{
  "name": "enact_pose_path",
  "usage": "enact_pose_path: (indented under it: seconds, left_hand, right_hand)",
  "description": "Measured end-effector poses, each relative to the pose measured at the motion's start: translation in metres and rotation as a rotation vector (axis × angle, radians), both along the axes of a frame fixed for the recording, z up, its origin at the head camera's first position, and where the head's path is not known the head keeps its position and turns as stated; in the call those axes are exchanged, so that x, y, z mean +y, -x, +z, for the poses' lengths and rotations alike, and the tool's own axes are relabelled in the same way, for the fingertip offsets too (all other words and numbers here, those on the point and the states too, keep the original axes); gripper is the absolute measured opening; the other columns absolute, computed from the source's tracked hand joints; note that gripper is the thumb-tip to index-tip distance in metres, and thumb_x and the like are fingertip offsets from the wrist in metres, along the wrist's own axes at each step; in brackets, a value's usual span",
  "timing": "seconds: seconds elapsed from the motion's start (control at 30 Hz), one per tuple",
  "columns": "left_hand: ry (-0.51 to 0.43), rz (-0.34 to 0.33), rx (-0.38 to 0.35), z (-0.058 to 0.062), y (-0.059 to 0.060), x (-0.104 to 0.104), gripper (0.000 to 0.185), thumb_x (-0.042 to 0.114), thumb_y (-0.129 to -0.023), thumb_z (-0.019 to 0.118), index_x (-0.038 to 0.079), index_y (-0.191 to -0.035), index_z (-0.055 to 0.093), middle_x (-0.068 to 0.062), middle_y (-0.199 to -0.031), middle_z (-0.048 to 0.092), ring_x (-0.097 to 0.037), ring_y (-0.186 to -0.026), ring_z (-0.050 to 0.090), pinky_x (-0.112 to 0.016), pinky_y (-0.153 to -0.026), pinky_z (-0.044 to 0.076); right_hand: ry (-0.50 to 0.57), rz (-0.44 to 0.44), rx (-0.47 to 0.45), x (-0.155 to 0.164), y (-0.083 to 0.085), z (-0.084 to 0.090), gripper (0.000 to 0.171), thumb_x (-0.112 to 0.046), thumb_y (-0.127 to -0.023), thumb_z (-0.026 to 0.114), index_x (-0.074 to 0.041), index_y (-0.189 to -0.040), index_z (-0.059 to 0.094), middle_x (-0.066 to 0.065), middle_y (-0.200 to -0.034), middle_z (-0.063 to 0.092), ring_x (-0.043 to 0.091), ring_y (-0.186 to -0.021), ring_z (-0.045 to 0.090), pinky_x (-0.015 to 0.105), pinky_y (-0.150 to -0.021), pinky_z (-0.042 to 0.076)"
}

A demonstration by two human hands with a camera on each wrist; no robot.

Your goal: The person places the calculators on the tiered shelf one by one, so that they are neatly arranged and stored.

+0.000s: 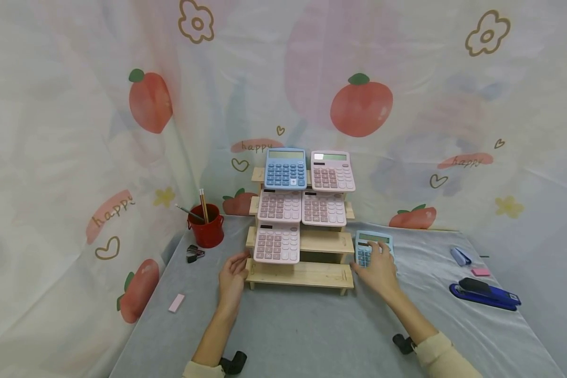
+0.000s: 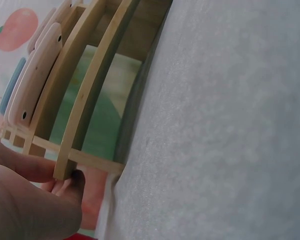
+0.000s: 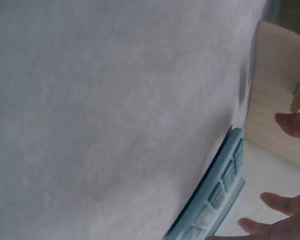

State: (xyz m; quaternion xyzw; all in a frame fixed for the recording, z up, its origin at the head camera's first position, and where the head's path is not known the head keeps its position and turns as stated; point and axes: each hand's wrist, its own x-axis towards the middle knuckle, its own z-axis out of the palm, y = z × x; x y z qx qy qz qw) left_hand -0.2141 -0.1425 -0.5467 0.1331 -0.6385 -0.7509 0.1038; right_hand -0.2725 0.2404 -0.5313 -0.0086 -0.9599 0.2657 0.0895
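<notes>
A tiered wooden rack (image 1: pixel 302 274) stands in the middle of the table in the head view. My left hand (image 1: pixel 233 281) is at its left side; the left wrist view shows thumb and fingers pinching the end of the lowest board (image 2: pixel 85 95). On the upper tiers sit a blue calculator (image 1: pixel 285 176) at top left and several pink calculators (image 1: pixel 333 173). To the right of the rack, a light blue calculator (image 1: pixel 374 238) lies on the table. My right hand (image 1: pixel 381 270) reaches over it with spread fingers, its thumb pointing toward the rack's right end.
A red bucket (image 1: pixel 208 231) with pencils stands at the back left, near a small black and red item (image 1: pixel 195 254). A pale pink eraser (image 1: pixel 176 303) lies at left. On the right are a blue stapler (image 1: pixel 485 295), a pink block (image 1: pixel 480 272) and a small light blue item (image 1: pixel 461 256).
</notes>
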Motion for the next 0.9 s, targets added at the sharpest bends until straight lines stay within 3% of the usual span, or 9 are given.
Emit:
enact_pose_path:
  seconds: [0.2,0.43,0.67,0.9]
  left_hand:
    - [0.006,0.008,-0.012,-0.002,0.001,0.000,0.046,-0.011,-0.095,0.051,-0.001,-0.140,0.054,-0.019,-0.148,0.056,-0.031,-0.143,0.049,-0.049,-0.117,0.040]
    - [0.016,0.015,-0.006,-0.003,0.002,0.001,0.045,-0.011,-0.095,0.051,-0.002,-0.138,0.055,-0.021,-0.147,0.056,-0.033,-0.143,0.049,-0.051,-0.117,0.040]
    - [0.022,0.010,-0.014,-0.004,0.003,0.001,0.045,-0.011,-0.095,0.051,-0.001,-0.139,0.055,-0.019,-0.147,0.057,-0.030,-0.143,0.050,-0.048,-0.116,0.041]
    - [0.019,0.014,-0.002,-0.005,0.005,0.001,0.045,-0.012,-0.095,0.050,-0.002,-0.138,0.055,-0.021,-0.147,0.057,-0.032,-0.142,0.051,-0.049,-0.116,0.040]
  right_hand:
    - [-0.068,-0.049,-0.061,0.007,0.014,-0.013,0.105,-0.039,-0.078,0.089,0.009,-0.153,0.032,0.043,-0.155,0.021,0.074,-0.123,0.036,0.082,-0.088,0.037]
    - [-0.070,-0.045,-0.103,0.018,0.025,-0.018,0.117,-0.044,-0.074,0.092,0.009,-0.155,0.027,0.043,-0.155,0.017,0.074,-0.117,0.040,0.082,-0.086,0.039]
    - [-0.034,-0.055,-0.087,0.024,0.019,-0.011,0.116,-0.038,-0.068,0.096,0.006,-0.154,0.031,0.041,-0.154,0.024,0.068,-0.113,0.047,0.075,-0.085,0.046]
    - [0.042,-0.055,-0.021,0.029,0.005,-0.007,0.108,-0.033,-0.070,0.092,0.002,-0.155,0.035,0.036,-0.153,0.028,0.061,-0.115,0.049,0.068,-0.088,0.048]
